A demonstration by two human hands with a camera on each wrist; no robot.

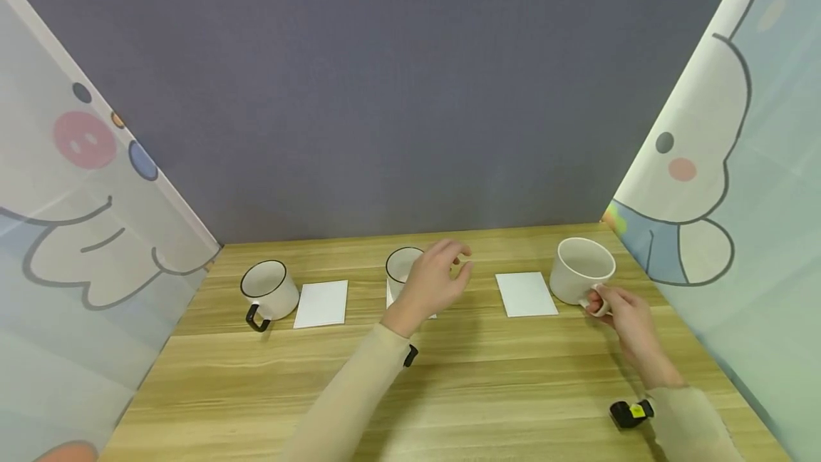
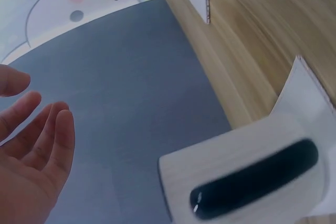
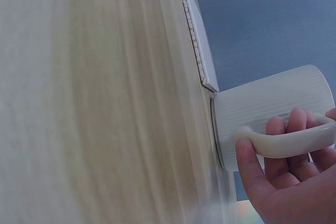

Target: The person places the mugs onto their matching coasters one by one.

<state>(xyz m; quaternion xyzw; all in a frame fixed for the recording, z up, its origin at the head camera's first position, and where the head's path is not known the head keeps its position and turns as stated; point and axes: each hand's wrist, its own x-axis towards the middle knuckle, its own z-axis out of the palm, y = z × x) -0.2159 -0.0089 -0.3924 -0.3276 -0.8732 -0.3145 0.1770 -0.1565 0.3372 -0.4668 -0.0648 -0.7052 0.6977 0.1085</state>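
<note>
My right hand point(image 1: 631, 319) grips the handle of a plain white mug point(image 1: 566, 285), which stands on the table beside a square white coaster point(image 1: 526, 295). In the right wrist view its fingers curl through the handle point(image 3: 299, 142) of this ribbed mug. My left hand point(image 1: 432, 280) hovers over a white mug with a dark rim point(image 1: 398, 279), its fingers loosely bent and holding nothing. That mug stands on another white coaster point(image 2: 310, 98), its dark handle point(image 2: 252, 179) facing the left wrist camera. My left hand partly hides it in the head view.
At the left, a white mug with a dark rim and black handle point(image 1: 279, 299) stands beside a third white coaster point(image 1: 322, 304). A dark grey panel point(image 1: 410, 91) rises behind the wooden table point(image 1: 487, 405). Cartoon-printed curtains point(image 1: 699, 162) hang on both sides.
</note>
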